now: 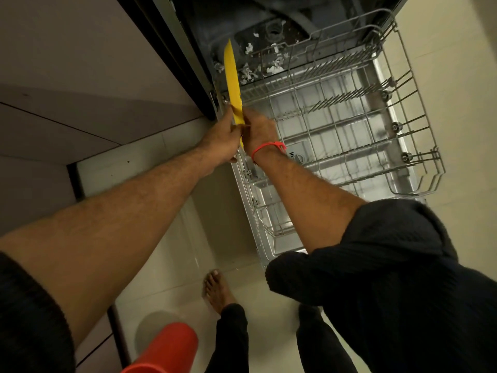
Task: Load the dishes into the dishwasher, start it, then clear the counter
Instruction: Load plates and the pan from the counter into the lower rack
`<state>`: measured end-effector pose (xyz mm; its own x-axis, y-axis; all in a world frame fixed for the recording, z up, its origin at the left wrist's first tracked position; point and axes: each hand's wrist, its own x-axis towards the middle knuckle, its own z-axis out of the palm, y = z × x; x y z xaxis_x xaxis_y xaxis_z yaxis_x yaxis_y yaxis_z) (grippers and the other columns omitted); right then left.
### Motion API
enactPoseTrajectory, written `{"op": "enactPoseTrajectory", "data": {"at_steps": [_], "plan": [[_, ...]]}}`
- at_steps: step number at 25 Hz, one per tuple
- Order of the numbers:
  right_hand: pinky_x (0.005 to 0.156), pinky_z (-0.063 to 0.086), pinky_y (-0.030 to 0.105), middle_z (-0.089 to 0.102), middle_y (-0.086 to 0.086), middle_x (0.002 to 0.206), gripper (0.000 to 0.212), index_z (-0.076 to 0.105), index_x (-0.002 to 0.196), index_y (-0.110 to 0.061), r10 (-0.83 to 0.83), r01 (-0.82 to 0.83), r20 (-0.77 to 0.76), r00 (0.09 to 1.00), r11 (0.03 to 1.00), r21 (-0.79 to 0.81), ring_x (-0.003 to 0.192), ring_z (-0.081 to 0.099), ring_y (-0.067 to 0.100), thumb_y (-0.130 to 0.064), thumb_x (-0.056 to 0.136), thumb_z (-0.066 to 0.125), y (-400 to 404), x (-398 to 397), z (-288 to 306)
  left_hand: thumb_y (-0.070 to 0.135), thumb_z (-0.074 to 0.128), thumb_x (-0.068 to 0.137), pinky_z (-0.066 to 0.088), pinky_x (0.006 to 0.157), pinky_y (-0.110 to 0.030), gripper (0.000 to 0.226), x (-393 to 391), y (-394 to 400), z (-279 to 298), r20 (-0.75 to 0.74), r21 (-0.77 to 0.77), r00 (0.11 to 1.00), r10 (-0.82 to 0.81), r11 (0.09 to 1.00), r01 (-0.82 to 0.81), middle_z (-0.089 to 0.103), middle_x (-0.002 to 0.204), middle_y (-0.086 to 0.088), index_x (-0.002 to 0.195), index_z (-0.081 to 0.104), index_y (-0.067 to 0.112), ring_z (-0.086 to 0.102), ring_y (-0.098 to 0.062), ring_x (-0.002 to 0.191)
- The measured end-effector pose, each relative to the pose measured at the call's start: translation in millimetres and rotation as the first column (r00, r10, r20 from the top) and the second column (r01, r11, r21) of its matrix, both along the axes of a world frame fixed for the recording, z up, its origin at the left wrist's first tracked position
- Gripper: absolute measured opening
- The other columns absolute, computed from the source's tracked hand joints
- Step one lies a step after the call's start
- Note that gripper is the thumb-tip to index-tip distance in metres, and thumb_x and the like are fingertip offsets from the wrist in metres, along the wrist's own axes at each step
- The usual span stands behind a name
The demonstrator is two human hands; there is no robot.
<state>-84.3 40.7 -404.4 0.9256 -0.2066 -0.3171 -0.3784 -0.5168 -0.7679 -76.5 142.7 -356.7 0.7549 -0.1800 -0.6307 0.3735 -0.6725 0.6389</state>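
Note:
A yellow plate point(231, 76) stands on edge at the left rim of the pulled-out lower dishwasher rack point(349, 125). My left hand point(222, 135) and my right hand point(259, 130) both grip the plate's near edge, one on each side. The grey wire rack holds no dishes that I can see. It rests over the open dishwasher door point(262, 211). Behind it, the dark tub point(242, 20) has white scraps around its filter.
A red cup point(166, 348) sits at the bottom of the view, close to the camera. Dark cabinet fronts point(80, 76) run along the left. My bare foot point(215, 289) stands on the pale tiled floor beside the door.

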Motion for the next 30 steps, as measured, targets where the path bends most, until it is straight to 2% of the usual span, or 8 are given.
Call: {"op": "enactPoseTrajectory", "data": {"at_steps": [2,5,10,15,19,23,26,30], "plan": [[0.075,0.057,0.041,0.07,0.01,0.092,0.024,0.067,0.11,-0.011,-0.067,0.066,0.046,0.997,0.998,0.022,0.084,0.065,0.026,-0.003,0.092,0.054,1,-8,7,0.034,0.038,0.108,0.061,0.068,-0.034,0.038,-13,2,1,0.049,-0.059,0.998,0.032,0.998,-0.029,0.064,0.115,-0.001,0.145,0.039,0.042,0.068,-0.021,0.106],[0.071,0.055,0.039,0.071,0.005,0.092,0.023,0.067,0.108,-0.013,-0.137,0.13,0.209,0.968,0.99,0.047,0.085,0.066,0.024,-0.007,0.09,0.055,6,-43,27,0.041,0.03,0.11,0.049,0.096,-0.018,0.044,-35,-1,16,0.228,-0.142,0.948,0.222,0.971,-0.193,0.055,0.131,0.017,0.152,0.039,0.031,0.056,0.001,0.115],[0.078,0.048,0.038,0.071,0.003,0.101,0.031,0.067,0.115,-0.011,0.004,0.034,0.374,0.927,0.995,-0.095,0.087,0.061,0.03,-0.002,0.09,0.052,-23,-143,45,0.081,0.032,0.091,0.062,0.059,-0.044,0.073,-64,-13,39,-0.14,-0.333,0.774,0.618,0.706,-0.624,0.067,0.127,0.0,0.143,0.051,0.033,0.076,-0.021,0.09],[0.077,0.045,0.045,0.07,0.002,0.106,0.039,0.072,0.111,-0.015,0.081,0.03,0.364,0.928,0.956,-0.29,0.09,0.059,0.035,-0.003,0.085,0.045,-93,-198,41,0.033,0.052,0.099,0.06,0.06,-0.053,0.052,-101,-32,36,-0.3,-0.263,0.599,0.742,0.539,-0.8,0.063,0.115,-0.013,0.148,0.036,0.029,0.076,-0.033,0.072],[0.085,0.048,0.047,0.073,-0.001,0.109,0.033,0.073,0.106,-0.016,0.134,-0.068,0.346,0.929,0.978,-0.197,0.098,0.065,0.03,-0.004,0.088,0.049,-109,-231,37,0.025,0.047,0.094,0.061,0.06,-0.054,0.049,-134,-28,36,-0.081,-0.235,0.727,0.682,0.696,-0.679,0.06,0.12,-0.007,0.143,0.049,0.032,0.07,-0.038,0.092],[0.09,0.053,0.049,0.073,0.002,0.116,0.031,0.069,0.119,-0.016,0.172,-0.129,0.292,0.941,0.978,-0.163,0.102,0.069,0.023,-0.006,0.092,0.058,-66,-274,39,0.043,0.045,0.086,0.061,0.073,-0.05,0.054,-138,-14,44,0.196,-0.065,0.877,0.439,0.898,-0.435,0.067,0.092,0.008,0.138,0.052,0.049,0.069,-0.023,0.088],[0.082,0.058,0.049,0.072,0.009,0.117,0.035,0.065,0.126,-0.011,0.011,-0.014,0.199,0.98,1.0,0.013,0.099,0.07,0.032,-0.003,0.094,0.054,-46,-292,33,0.042,0.046,0.093,0.063,0.066,-0.047,0.051,-142,-24,45,0.093,-0.054,0.932,0.35,0.936,-0.347,0.071,0.097,0.005,0.142,0.044,0.058,0.073,-0.026,0.086],[0.074,0.058,0.047,0.074,0.015,0.106,0.036,0.067,0.126,-0.012,-0.069,0.064,0.068,0.995,0.996,0.069,0.086,0.071,0.035,-0.008,0.094,0.049,-42,-283,17,0.037,0.044,0.103,0.062,0.056,-0.037,0.052,-139,-36,37,0.031,0.0,0.942,0.334,0.943,-0.334,0.067,0.11,0.001,0.153,0.032,0.049,0.072,-0.024,0.093]]}}
